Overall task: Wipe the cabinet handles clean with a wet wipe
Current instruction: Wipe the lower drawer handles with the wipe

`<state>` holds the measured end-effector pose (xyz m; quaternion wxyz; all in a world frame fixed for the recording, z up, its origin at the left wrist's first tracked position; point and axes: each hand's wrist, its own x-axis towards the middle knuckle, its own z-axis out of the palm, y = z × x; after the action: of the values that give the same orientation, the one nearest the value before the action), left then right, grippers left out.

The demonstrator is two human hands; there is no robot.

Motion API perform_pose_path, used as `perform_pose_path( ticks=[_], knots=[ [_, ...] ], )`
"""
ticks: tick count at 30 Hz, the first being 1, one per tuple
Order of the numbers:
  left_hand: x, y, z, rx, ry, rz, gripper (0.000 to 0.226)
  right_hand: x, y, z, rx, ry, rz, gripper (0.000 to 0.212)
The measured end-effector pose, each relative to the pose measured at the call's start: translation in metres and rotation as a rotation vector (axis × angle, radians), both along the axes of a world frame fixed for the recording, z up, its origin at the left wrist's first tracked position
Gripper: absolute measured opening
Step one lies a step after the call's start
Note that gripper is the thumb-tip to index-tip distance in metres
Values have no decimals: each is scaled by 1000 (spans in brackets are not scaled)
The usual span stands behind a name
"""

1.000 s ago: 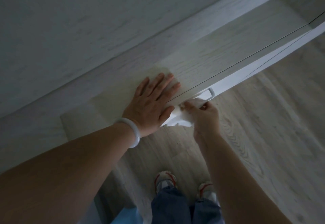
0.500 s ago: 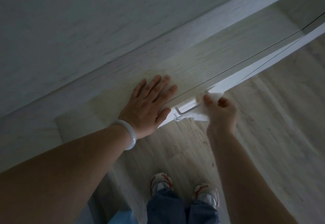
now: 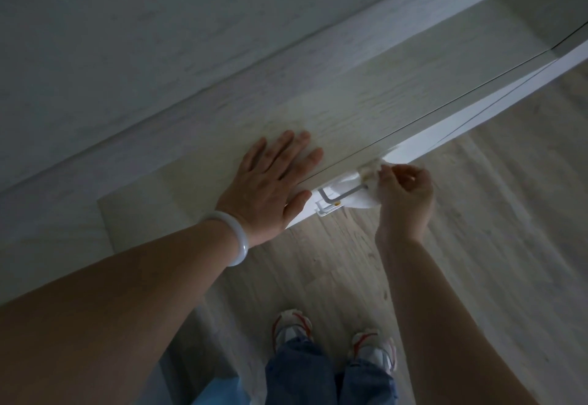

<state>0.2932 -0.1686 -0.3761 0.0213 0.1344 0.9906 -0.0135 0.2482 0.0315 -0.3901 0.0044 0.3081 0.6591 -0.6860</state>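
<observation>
The handle (image 3: 342, 196), a slim white bar, is mounted on the cabinet's front face just under the top edge, and its long axis runs along that edge, up and to the right in the head view. The wipe (image 3: 362, 193) is bunched over the bar's right end, so the bare stretch lies to the left of the right hand (image 3: 403, 196), toward the bracket at the near end. That hand pinches the wipe between thumb and curled fingers (image 3: 386, 171), and it is the nearer one to the bar (it is already touching it through the wipe). The left hand (image 3: 276, 186) lies flat on the cabinet top (image 3: 366, 108), fingers straight and spread, thumb hooked over the front edge just beside the handle's left end; it holds nothing and seems only to brace. A leftward stroke would likely run out of room near that thumb. Rightward, the front edge runs on unobstructed. Below the handle is open floor (image 3: 477, 245), with the person's shoes (image 3: 292, 325) well apart from it.
</observation>
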Motion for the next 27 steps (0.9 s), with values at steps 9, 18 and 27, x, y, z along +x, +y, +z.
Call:
perform_pose_path(
  ticks=[9, 18, 27],
  knots=[
    [0, 0, 0, -4, -5, 0, 61, 5, -7, -5, -76, -112, -51, 13],
    [0, 0, 0, 4, -17, 2, 61, -3, -14, -10, -117, -196, -11, 10],
    [-1, 0, -1, 4, -20, 6, 61, 11, -16, 8, -596, -223, -77, 6]
  ],
)
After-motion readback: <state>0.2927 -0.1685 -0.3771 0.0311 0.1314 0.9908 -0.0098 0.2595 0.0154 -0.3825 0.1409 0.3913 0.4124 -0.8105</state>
